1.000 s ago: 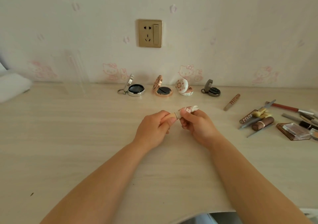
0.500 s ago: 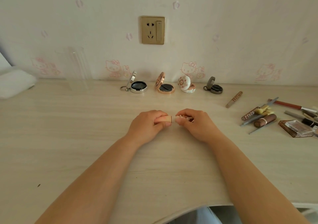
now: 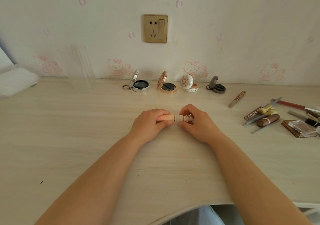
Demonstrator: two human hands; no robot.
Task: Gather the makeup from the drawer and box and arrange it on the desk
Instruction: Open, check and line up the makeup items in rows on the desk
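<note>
Two hands meet over the middle of the desk (image 3: 86, 138), both on one little lipstick tube (image 3: 170, 118) lying sideways between them. Left hand (image 3: 149, 123) has its fingers curled round the peach-coloured barrel, right hand (image 3: 197, 122) pinches the white patterned cap end, and the two pieces sit touching end to end, can't tell if the cap is fully on. Just past the hands, along the wall, four compacts stand with their lids flipped up: a silver compact (image 3: 140, 84) with a dark pan inside and a key ring on it, a rose gold compact (image 3: 167, 85) with a dark insert, a white floral compact (image 3: 188, 83) whose inside I can't make out, and a small grey compact (image 3: 218, 86) with something dark in it. Off to the right of the right hand is a slim brown pencil (image 3: 236, 99), then further out a loose pile of makeup (image 3: 270, 117), tubes, brushes and a clear-lidded palette (image 3: 300, 128) showing brownish powder. Up on the wall beyond is a gold wall socket (image 3: 155, 28).
</note>
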